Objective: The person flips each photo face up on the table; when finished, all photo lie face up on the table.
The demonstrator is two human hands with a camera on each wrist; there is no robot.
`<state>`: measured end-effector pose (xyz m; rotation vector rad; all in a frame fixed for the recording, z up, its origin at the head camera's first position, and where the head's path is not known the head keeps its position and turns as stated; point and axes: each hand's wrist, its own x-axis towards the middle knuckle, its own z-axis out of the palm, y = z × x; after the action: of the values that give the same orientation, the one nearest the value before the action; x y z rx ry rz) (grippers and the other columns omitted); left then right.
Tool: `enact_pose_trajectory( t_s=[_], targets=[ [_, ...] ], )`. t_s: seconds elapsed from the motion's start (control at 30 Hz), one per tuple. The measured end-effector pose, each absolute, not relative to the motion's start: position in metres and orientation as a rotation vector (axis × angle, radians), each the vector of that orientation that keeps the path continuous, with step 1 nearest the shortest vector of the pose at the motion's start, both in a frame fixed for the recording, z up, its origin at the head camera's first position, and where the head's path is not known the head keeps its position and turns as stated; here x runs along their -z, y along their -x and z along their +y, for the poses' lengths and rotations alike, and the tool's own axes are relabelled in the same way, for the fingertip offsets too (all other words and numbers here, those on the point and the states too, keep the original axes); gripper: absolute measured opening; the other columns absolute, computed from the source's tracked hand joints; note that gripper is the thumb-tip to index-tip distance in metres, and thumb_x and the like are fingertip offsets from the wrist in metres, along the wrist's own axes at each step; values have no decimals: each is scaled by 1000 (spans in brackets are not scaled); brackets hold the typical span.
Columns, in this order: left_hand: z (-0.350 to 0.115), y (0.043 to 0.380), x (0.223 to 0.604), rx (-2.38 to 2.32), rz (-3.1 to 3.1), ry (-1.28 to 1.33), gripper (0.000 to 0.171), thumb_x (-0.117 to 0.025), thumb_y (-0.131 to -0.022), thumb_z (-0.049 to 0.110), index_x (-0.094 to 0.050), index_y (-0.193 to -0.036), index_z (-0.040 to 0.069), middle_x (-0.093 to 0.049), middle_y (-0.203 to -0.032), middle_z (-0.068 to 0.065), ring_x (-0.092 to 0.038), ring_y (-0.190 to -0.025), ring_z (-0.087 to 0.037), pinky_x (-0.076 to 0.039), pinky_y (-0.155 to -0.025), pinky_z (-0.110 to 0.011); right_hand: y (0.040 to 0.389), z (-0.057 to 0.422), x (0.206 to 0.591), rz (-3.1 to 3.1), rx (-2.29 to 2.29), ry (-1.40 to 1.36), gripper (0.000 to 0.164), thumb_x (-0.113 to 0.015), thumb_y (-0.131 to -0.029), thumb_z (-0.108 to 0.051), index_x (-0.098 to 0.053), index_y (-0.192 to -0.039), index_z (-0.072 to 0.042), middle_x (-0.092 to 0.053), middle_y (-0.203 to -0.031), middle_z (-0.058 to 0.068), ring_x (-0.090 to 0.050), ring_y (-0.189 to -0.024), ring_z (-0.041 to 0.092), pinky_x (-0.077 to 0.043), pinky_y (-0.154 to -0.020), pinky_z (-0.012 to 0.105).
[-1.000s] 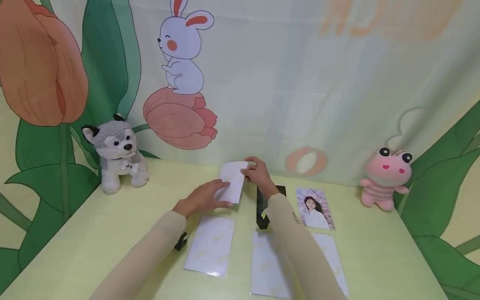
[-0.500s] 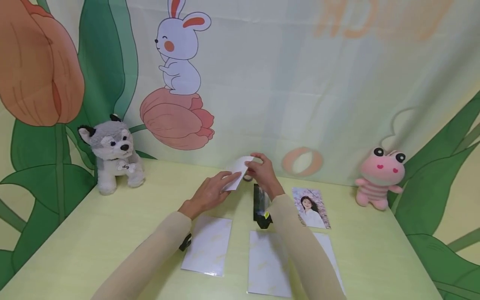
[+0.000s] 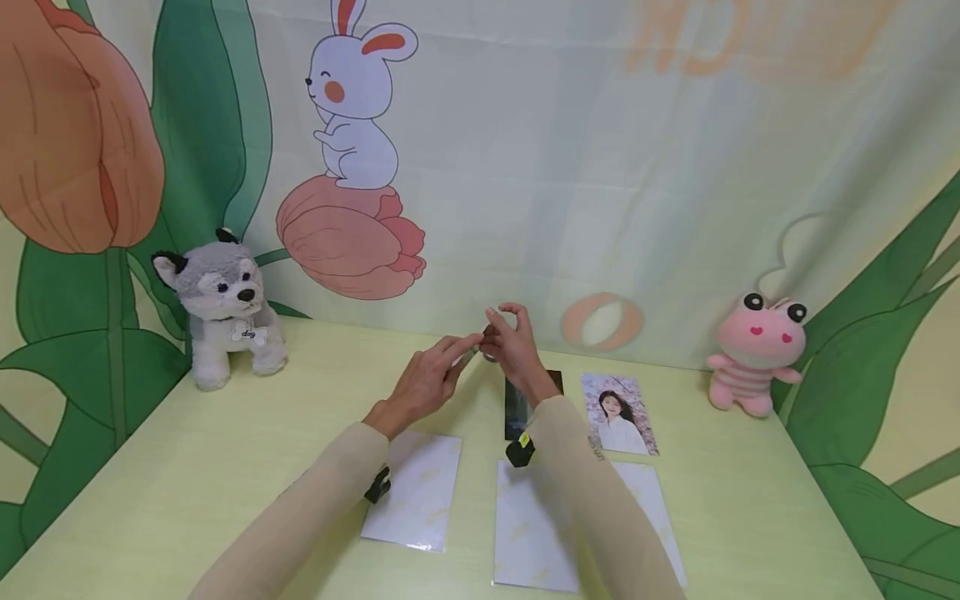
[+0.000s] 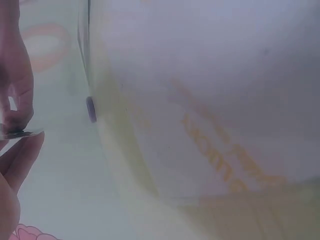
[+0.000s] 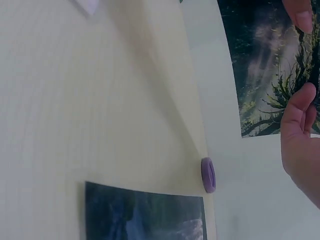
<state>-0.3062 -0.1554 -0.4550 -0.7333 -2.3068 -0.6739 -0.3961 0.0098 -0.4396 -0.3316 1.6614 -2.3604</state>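
Both hands hold one photo print of dark, mossy tree roots (image 5: 260,75) above the back of the table. In the head view it is nearly edge-on. My left hand (image 3: 427,379) pinches it from the left. On the right, my right hand (image 3: 517,350) grips the print with curled fingers, and fingertips overlap its picture side in the right wrist view. A small purple ring (image 5: 208,175) stands near the table's back edge, just beyond the hands. Below the right wrist lies another dark photo (image 3: 517,412), partly covered by the arm.
White-backed prints lie face down: one (image 3: 416,500) at left front, one (image 3: 534,533) at centre, one (image 3: 648,492) partly under the right sleeve. A portrait photo (image 3: 626,421) lies right. A plush husky (image 3: 232,317) and pink plush frog (image 3: 757,354) flank the table before a printed curtain (image 3: 487,167).
The print has turned from showing its white back to nearly edge-on in the head view. My left hand has moved right and slightly up, closer to the right hand.
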Motion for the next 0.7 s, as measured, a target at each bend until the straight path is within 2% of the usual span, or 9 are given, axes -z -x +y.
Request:
enact_pose_trajectory(
  t_s=[0.2,0.3,0.43,0.7],
  targets=[
    [-154,307,456,734,-2300,700,50,-59,-95,-3,-54,-141,14,-69,-114,-14,-52,-59,-16,-42,-52,-26,394,8,441,1698,2348,300,43,-58,-101,-36,-34,-131,-15,-59,-78,0,-60,-66,11,-43,-63,30],
    [-153,307,457,770,-2288,662,48,-59,-95,-4,-54,-140,13,-69,-115,-15,-60,-67,-21,-51,-58,-33,392,8,440,1743,2319,302,42,-56,-101,-40,-38,-132,-16,-62,-82,1,-62,-70,12,-46,-65,28],
    [-153,306,457,839,-2278,608,48,-59,-95,-5,-55,-140,12,-69,-117,-17,-67,-83,-27,-56,-69,-42,391,10,440,1800,2272,271,51,-53,-101,-44,-43,-139,-11,-66,-83,-1,-64,-73,12,-50,-66,27],
    [-154,306,453,979,-2214,522,49,-58,-94,-5,-54,-140,10,-65,-133,-16,-68,-109,-32,-56,-88,-46,389,16,447,1899,2152,238,38,-55,-103,-33,-53,-136,-13,-68,-83,-2,-65,-69,10,-50,-66,29]
  ],
)
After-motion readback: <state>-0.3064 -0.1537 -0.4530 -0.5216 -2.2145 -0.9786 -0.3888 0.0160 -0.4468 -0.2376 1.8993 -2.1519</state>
